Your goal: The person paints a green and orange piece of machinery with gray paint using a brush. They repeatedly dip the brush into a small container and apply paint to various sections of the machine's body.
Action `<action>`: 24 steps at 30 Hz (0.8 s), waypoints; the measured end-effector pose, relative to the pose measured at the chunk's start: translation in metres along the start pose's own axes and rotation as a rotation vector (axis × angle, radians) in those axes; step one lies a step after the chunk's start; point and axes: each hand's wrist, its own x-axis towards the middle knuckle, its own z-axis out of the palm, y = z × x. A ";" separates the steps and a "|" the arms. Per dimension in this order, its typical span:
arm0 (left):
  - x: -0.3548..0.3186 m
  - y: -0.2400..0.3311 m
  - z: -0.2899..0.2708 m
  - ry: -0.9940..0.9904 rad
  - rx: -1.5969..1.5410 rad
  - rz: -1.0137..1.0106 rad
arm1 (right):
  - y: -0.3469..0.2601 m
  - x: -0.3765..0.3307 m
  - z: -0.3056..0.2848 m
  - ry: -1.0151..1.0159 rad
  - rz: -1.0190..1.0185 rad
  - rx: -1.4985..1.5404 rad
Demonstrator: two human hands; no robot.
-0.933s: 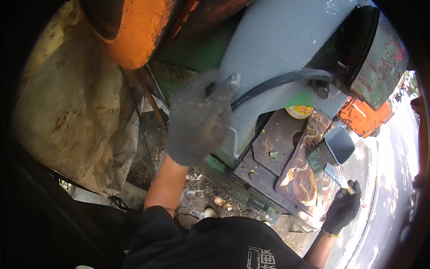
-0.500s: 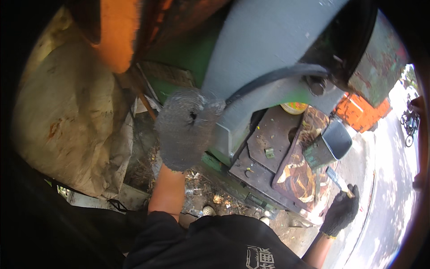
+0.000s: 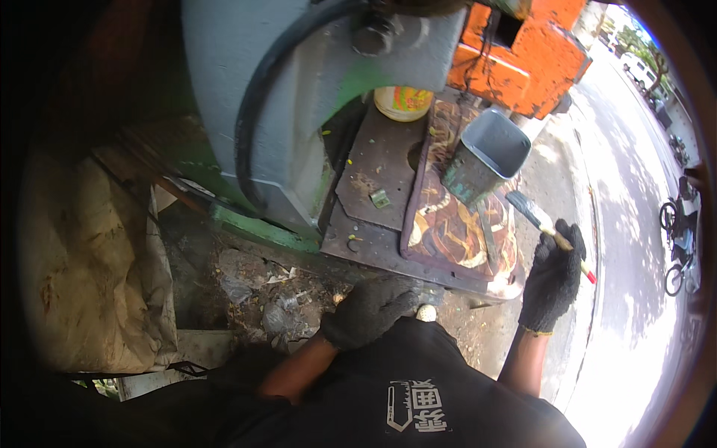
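Gloved right hand, fingers clenched round a paintbrush, hovers at four o'clock from the grey tin. Left hand, fingers curled, hangs empty. Wet bristles could drip onto the mat.

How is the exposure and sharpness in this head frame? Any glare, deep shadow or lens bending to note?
Head view: the road at right is blown out by sun, the left side and lower edge sink into near-black shadow, and straight edges bend toward the rim. The right hand holding the paintbrush and the grey tin look sharp and evenly lit; the left hand is dimmer.
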 end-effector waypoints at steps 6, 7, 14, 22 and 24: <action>0.016 0.001 0.017 -0.150 0.175 -0.034 | 0.000 0.006 -0.014 0.075 -0.070 -0.012; 0.019 0.002 0.019 -0.192 0.232 -0.029 | 0.001 0.007 -0.018 0.115 -0.025 0.071; 0.113 -0.022 0.089 -0.067 0.878 0.449 | 0.014 0.015 -0.035 0.197 0.034 0.112; 0.164 -0.047 0.148 -0.249 1.085 0.282 | 0.014 0.018 -0.074 0.116 0.079 0.697; 0.158 -0.044 0.143 -0.260 1.025 0.321 | 0.016 0.019 -0.080 0.147 0.106 0.510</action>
